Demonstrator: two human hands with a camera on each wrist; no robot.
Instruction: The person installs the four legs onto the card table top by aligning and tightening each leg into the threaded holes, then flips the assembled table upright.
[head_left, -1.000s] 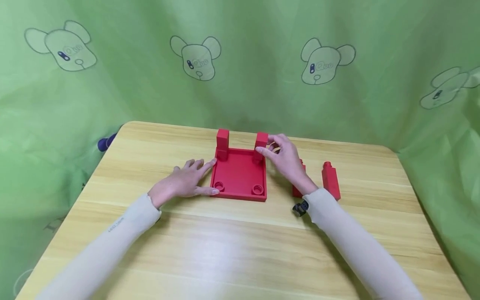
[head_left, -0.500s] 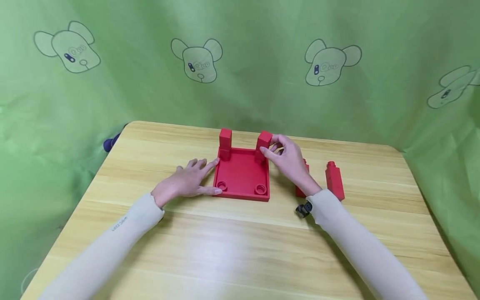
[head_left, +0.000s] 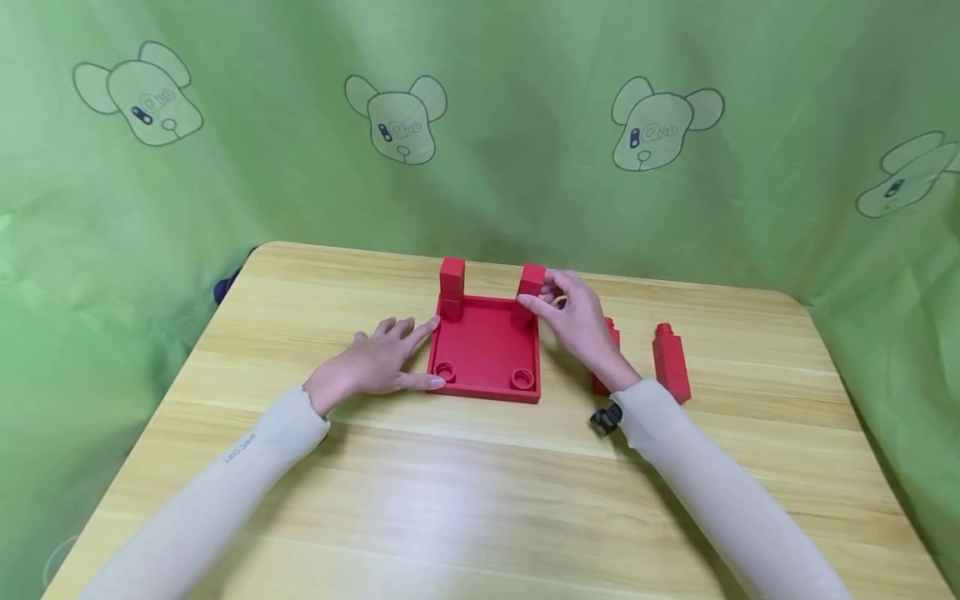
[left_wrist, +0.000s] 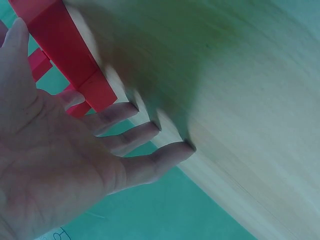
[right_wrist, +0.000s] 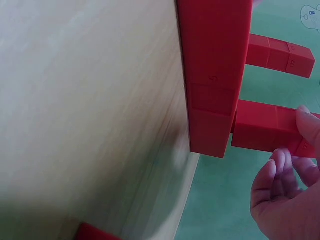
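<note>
A red square tray-like base (head_left: 483,346) lies on the table, with round threaded sockets in its near corners. My left hand (head_left: 371,360) rests against its left side, fingers spread, with thumb and index finger touching the rim. At the far left corner stands an upright red leg (head_left: 452,279). A second red leg (head_left: 532,282) rises at the far right corner, and my right hand (head_left: 573,317) pinches its upper part between thumb and fingers. In the right wrist view, a thin dark gap shows between this held leg (right_wrist: 272,127) and the base (right_wrist: 212,75).
Two loose red legs lie to the right: one (head_left: 672,363) in full view with its threaded end away from me, the other (head_left: 609,358) partly behind my right wrist. A green curtain (head_left: 517,200) hangs just behind the wooden table (head_left: 450,492).
The leg in my right hand has turned about its upright axis, and my fingers have shifted around it. My left hand keeps its place on the base. The head view has shifted slightly.
</note>
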